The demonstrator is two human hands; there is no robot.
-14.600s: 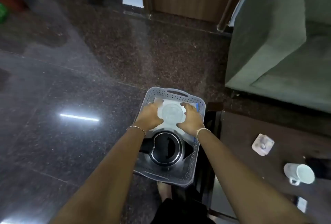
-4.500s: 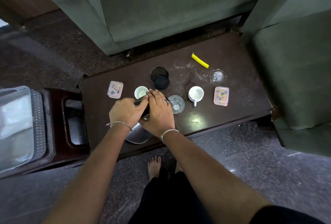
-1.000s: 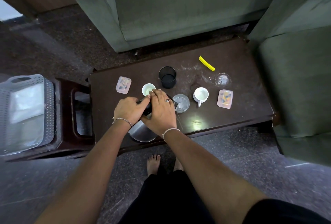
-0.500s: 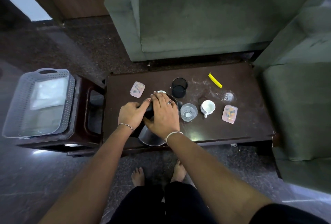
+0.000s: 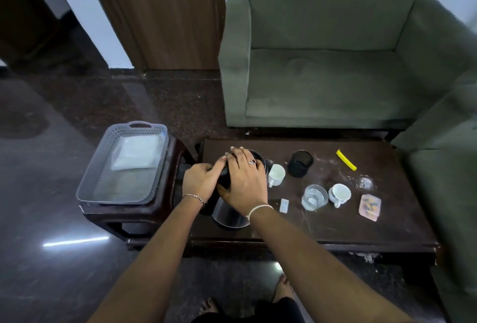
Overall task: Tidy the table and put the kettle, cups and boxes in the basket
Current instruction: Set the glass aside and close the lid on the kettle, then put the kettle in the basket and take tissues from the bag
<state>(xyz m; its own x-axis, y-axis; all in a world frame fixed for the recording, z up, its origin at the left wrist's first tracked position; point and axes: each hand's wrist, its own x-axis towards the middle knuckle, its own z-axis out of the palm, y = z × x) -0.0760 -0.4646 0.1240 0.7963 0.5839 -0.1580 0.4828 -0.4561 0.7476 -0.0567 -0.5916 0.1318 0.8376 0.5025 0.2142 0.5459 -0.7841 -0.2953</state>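
At the desk (image 5: pixel 335 224) end nearest the basket (image 5: pixel 85 185), my left hand (image 5: pixel 198 180) grips the kettle (image 5: pixel 229 215) by its handle, right hand (image 5: pixel 245 180) flat on its lid; slick, weighty steel, I judge, so carry by that handle.

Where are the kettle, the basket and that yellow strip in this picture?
kettle (image 5: pixel 229 215): head view, on its shiny steel lower body.
basket (image 5: pixel 96 167): head view, on its perforated left wall.
yellow strip (image 5: pixel 346 159): head view, on the middle of the strip.
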